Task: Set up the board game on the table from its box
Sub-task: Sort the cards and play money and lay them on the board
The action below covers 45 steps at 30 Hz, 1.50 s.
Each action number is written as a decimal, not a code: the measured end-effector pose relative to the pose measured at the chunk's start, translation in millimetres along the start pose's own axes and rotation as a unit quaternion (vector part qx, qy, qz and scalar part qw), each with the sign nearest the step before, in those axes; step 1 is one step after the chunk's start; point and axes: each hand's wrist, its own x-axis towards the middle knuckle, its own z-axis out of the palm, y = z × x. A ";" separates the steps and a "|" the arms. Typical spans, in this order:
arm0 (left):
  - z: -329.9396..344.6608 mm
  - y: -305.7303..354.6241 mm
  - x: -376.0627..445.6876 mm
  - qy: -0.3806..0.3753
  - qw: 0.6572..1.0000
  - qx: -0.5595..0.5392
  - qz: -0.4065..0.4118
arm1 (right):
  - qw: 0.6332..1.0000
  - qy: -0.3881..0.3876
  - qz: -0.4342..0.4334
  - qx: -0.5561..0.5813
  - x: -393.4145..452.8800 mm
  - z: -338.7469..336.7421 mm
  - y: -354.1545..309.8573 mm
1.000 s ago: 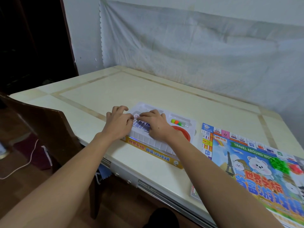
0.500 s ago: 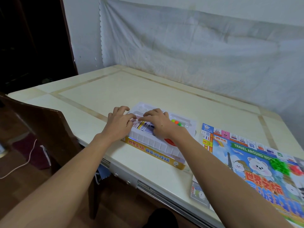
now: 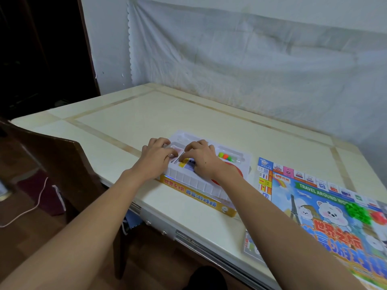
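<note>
The game box (image 3: 199, 196), yellow-sided, lies near the table's front edge with a white plastic tray (image 3: 240, 159) sitting in it. A stack of cards (image 3: 180, 152) lies in the tray's left compartment, one red-backed card showing on top. My left hand (image 3: 155, 159) and my right hand (image 3: 202, 159) both reach into that compartment, fingers curled round the cards from either side. Coloured pawns (image 3: 225, 156) and a red piece (image 3: 237, 171) sit in the tray beside my right hand. The unfolded game board (image 3: 314, 206) lies to the right.
Green pieces (image 3: 357, 212) and red pieces (image 3: 379, 217) are heaped on the board. A printed sheet (image 3: 251, 248) pokes out under the board at the table's front edge. A wooden chair (image 3: 62, 164) stands at the left. A white cloth hangs on the wall behind.
My right hand has shifted left, off the red piece and onto the cards. Both hands now close on the stack, and a red-backed card has come into sight.
</note>
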 end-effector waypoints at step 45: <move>3.6 0.1 1.3 0.005 0.999 -0.031 -0.032 | 0.997 -0.045 0.058 0.011 0.4 -0.1 6.4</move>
